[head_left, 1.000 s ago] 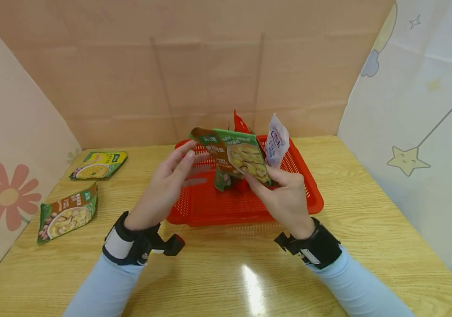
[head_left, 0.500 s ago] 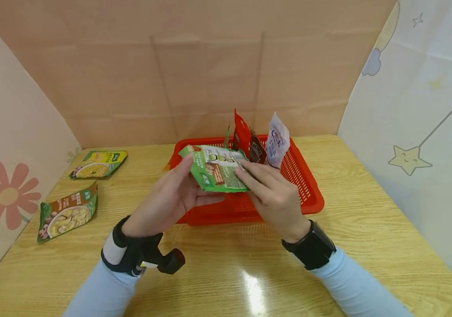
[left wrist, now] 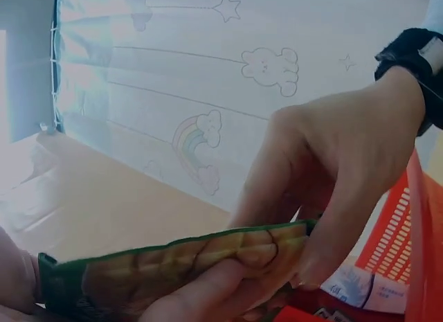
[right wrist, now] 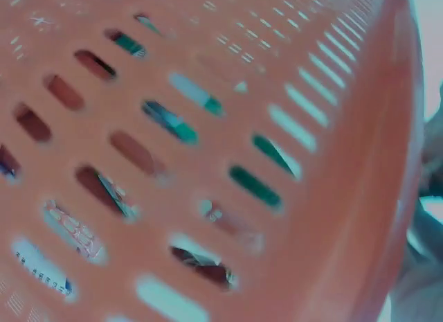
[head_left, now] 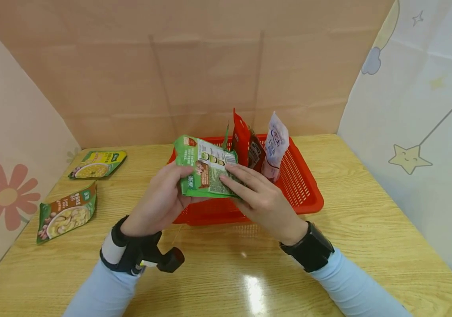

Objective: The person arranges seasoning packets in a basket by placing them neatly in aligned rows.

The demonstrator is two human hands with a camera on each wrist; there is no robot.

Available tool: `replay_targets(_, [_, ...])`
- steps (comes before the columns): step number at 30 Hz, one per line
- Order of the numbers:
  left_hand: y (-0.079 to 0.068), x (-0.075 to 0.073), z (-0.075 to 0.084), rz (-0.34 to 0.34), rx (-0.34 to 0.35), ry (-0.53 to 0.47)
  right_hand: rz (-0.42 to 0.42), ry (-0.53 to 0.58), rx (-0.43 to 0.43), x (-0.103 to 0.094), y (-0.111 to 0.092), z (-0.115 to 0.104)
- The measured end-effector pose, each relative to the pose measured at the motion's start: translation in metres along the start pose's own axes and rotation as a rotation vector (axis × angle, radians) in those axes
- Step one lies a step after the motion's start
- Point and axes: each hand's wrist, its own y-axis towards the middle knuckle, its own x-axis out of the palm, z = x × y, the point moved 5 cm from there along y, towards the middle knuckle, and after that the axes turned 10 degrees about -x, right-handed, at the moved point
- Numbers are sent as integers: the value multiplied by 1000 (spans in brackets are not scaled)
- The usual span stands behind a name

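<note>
A green soup mix packet [head_left: 210, 169] is held above the front of the red plastic basket [head_left: 222, 219], its printed back facing up. My left hand [head_left: 158, 198] grips its left end, thumb on top and fingers underneath. On the right end, my right hand [head_left: 267, 204] lays its fingers over the packet. The left wrist view shows the packet [left wrist: 166, 266] edge-on, pinched by the right hand [left wrist: 346, 149] between thumb and fingers, with the soup picture underneath. Only the basket's slotted wall [right wrist: 208, 149] shows clearly in the right wrist view.
Inside the basket stand a red packet [head_left: 240, 136], a dark brown Heinz packet [head_left: 255, 154] and a pale lilac packet [head_left: 276, 143]. A yellow-green soup packet [head_left: 98, 164] and a brown-green one [head_left: 68, 212] lie on the wooden table [head_left: 210, 277] at left.
The packet has turned over, from its soup picture to its printed back. My left hand, formerly loose beside it, now grips it; my right hand has shifted over its right end.
</note>
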Motion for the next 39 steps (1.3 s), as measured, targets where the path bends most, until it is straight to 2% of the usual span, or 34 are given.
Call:
replay_targets(3, [-2, -6, 4, 42, -3, 18, 6, 61, -10, -5, 2, 6])
replay_targets(6, [-4, -12, 8, 61, 3, 31, 32, 69, 12, -21, 1, 20])
replay_targets(8, [-4, -17, 11, 77, 14, 32, 60, 57, 73, -36, -2, 34])
replay_targets(11, [-5, -25, 14, 109, 29, 48, 61, 38, 250, -61, -12, 58])
replay_targets(13, [-7, -31, 17, 133, 38, 60, 15, 24, 400, -75, -23, 73])
replay_targets(16, [-10, -37, 20, 151, 29, 72, -120, 50, 637, -90, -40, 92])
replay_targets(19, [-17, -43, 23, 160, 7, 59, -238, 115, 808, -96, -58, 109])
replay_targets(23, [-29, -52, 31, 174, 1, 22, -326, 181, 920, -94, -81, 130])
replay_targets(26, [-34, -58, 34, 188, 13, 25, -388, 224, 971, -83, -97, 142])
replay_targets(28, [-33, -63, 33, 225, 7, 51, -433, 260, 998, -73, -106, 146])
replay_targets(31, [-23, -71, 30, 283, -32, 98, -475, 325, 1021, -57, -114, 150])
replay_targets(33, [-10, -77, 30, 301, -66, 147, -478, 364, 1028, -48, -116, 151])
replay_targets(39, [48, -89, 26, 242, -178, 280, -445, 460, 1044, -35, -114, 150])
